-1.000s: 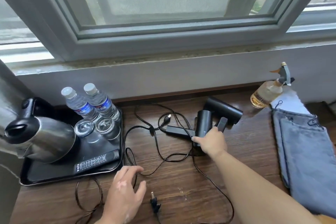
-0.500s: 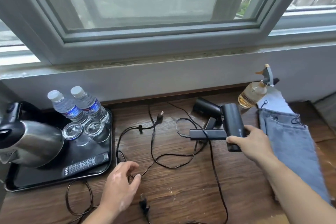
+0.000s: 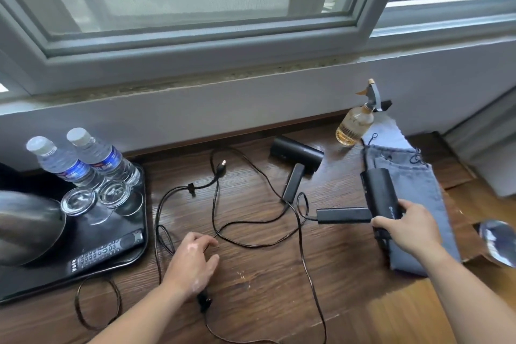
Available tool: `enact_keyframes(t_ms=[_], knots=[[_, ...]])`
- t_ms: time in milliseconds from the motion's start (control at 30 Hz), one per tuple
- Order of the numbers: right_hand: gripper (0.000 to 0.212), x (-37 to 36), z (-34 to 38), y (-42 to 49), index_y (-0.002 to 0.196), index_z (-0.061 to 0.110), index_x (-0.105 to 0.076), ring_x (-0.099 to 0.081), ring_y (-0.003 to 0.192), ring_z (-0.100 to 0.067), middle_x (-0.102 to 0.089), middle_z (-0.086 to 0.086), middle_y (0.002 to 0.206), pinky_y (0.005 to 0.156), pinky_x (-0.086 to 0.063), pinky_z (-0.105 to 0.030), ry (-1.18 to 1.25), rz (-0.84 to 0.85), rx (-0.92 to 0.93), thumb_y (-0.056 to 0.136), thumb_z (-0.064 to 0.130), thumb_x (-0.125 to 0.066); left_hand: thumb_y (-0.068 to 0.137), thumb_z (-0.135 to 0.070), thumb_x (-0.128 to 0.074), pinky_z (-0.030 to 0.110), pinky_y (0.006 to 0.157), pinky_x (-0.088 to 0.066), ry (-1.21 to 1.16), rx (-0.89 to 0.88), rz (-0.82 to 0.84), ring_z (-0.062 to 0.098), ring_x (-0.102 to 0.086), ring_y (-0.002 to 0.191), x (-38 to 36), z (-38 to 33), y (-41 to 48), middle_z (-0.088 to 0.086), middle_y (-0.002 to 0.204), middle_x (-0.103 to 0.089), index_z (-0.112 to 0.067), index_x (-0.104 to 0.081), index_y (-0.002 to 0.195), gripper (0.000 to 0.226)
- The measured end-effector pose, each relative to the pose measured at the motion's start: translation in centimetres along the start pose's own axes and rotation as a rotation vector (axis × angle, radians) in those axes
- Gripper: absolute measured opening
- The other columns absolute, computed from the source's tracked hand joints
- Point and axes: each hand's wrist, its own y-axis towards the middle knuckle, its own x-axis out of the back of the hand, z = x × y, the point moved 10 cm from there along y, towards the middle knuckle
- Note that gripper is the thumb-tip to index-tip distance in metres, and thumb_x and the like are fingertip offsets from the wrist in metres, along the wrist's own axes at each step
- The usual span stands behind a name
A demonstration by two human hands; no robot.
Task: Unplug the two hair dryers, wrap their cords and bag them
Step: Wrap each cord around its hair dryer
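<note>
The right hand [image 3: 405, 229] grips one hair dryer [image 3: 381, 193] over the flat grey bags [image 3: 418, 190]. The other dryer [image 3: 296, 152] lies on the worktop [image 3: 265, 274]. The left hand [image 3: 192, 257] curls at a cord [image 3: 251, 244] (pinching it or not, I cannot tell). The tray [image 3: 141, 243] holds two bottles [image 3: 83, 165], glasses [image 3: 81, 201], a remote [image 3: 103, 253] and a kettle [image 3: 25, 229].

Right hand [image 3: 407, 229] carried hair dryer [image 3: 381, 193] rightward over grey bag [image 3: 418, 184].

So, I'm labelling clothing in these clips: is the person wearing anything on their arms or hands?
The left forearm and right forearm are bare to the frame edge; the left hand and right hand show no gloves, watch or rings.
</note>
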Motion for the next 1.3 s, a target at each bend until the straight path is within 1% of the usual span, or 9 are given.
enact_keyframes(t_ms=[200, 400, 533, 667, 767, 867, 967, 1133, 1300], knots=[[0.066, 2.8, -2.9, -0.1, 0.128, 0.005, -0.064, -0.060, 0.111, -0.038, -0.066, -0.022, 0.124, 0.078, -0.037, -0.037, 0.156, -0.029, -0.097, 0.073, 0.032, -0.088, 0.091, -0.036, -0.064, 0.023, 0.092, -0.047, 0.037, -0.014, -0.011, -0.004, -0.056, 0.070, 0.0, -0.6, -0.3, -0.013, 0.105, -0.052, -0.037, -0.061, 0.099, 0.009], [0.049, 6.7, -1.2, -0.7, 0.108, 0.027, -0.070, -0.067, 0.084, -0.021, -0.074, 0.001, 0.088, 0.070, -0.051, -0.041, 0.300, -0.078, 0.001, 0.065, 0.040, -0.089, 0.088, -0.032, -0.067, 0.026, 0.099, -0.047, -0.006, -0.065, -0.042, 0.008, -0.059, 0.103, -0.4, -1.2, 0.3, -0.015, 0.100, -0.056, -0.039, -0.058, 0.098, 0.015], [0.054, 8.1, 2.3, -0.9, 0.114, 0.034, -0.069, -0.068, 0.085, -0.018, -0.075, 0.005, 0.089, 0.065, -0.050, -0.036, 0.329, -0.073, 0.109, 0.065, 0.037, -0.090, 0.091, -0.041, -0.063, 0.029, 0.112, -0.035, 0.151, -0.172, -0.026, 0.013, -0.045, 0.127, -1.0, -4.8, 1.8, -0.010, 0.130, -0.053, -0.028, -0.053, 0.134, 0.046], [0.048, 6.6, 4.3, -1.3, 0.112, 0.028, -0.071, -0.062, 0.070, -0.014, -0.068, 0.004, 0.059, 0.060, -0.041, -0.031, 0.358, -0.035, 0.109, 0.069, 0.027, -0.090, 0.094, -0.053, -0.051, 0.044, 0.113, -0.023, 0.422, -0.241, 0.070, 0.019, -0.032, 0.139, -3.3, -7.9, 3.0, -0.012, 0.148, -0.043, -0.031, -0.035, 0.149, 0.062], [0.049, 4.4, 4.3, -1.7, 0.113, 0.024, -0.071, -0.066, 0.062, -0.010, -0.070, 0.008, 0.056, 0.061, -0.042, -0.031, 0.403, 0.010, 0.068, 0.068, 0.023, -0.090, 0.097, -0.054, -0.040, 0.044, 0.115, -0.017, 0.225, -0.205, 0.149, 0.016, -0.034, 0.140, -5.1, -9.5, 3.5, -0.008, 0.150, -0.048, -0.031, -0.033, 0.150, 0.058], [0.045, 2.5, 3.5, -1.9, 0.111, 0.020, -0.071, -0.067, 0.054, -0.003, -0.074, 0.008, 0.063, 0.060, -0.045, -0.031, 0.460, 0.066, 0.036, 0.069, 0.013, -0.088, 0.087, -0.072, -0.047, 0.045, 0.118, -0.017, 0.007, -0.102, 0.141, 0.017, -0.038, 0.140, -6.5, -11.6, 4.2, -0.004, 0.150, -0.048, -0.026, -0.029, 0.153, 0.083], [0.042, 2.0, 3.7, -2.5, 0.108, 0.019, -0.071, -0.069, 0.056, -0.005, -0.075, 0.003, 0.067, 0.062, -0.047, -0.030, 0.468, 0.088, 0.048, 0.070, 0.011, -0.087, 0.073, -0.083, -0.056, 0.044, 0.107, -0.030, -0.013, 0.025, 0.072, 0.020, -0.048, 0.127, -7.6, -13.1, 5.4, -0.005, 0.130, -0.061, -0.024, -0.048, 0.134, 0.086], [0.038, 2.4, 4.4, -2.9, 0.105, 0.018, -0.069, -0.064, 0.052, 0.003, -0.075, 0.002, 0.074, 0.049, -0.042, -0.007, 0.438, 0.093, 0.099, 0.074, 0.001, -0.083, 0.097, -0.053, -0.046, 0.040, 0.098, -0.040, 0.030, 0.087, 0.035, 0.026, -0.058, 0.116, -8.7, -13.4, 7.0, 0.003, 0.117, -0.068, -0.021, -0.068, 0.108, 0.041], [0.044, 0.4, 1.8, -1.7, 0.109, 0.021, -0.070, -0.069, 0.060, -0.005, -0.076, 0.005, 0.073, 0.062, -0.050, -0.029, 0.397, 0.099, 0.048, 0.070, 0.012, -0.088, 0.102, -0.042, -0.049, 0.032, 0.076, -0.051, -0.393, -0.019, 0.150, 0.023, -0.069, 0.088, -5.4, -12.1, 6.5, 0.002, 0.089, -0.075, -0.017, -0.068, 0.082, 0.037]])
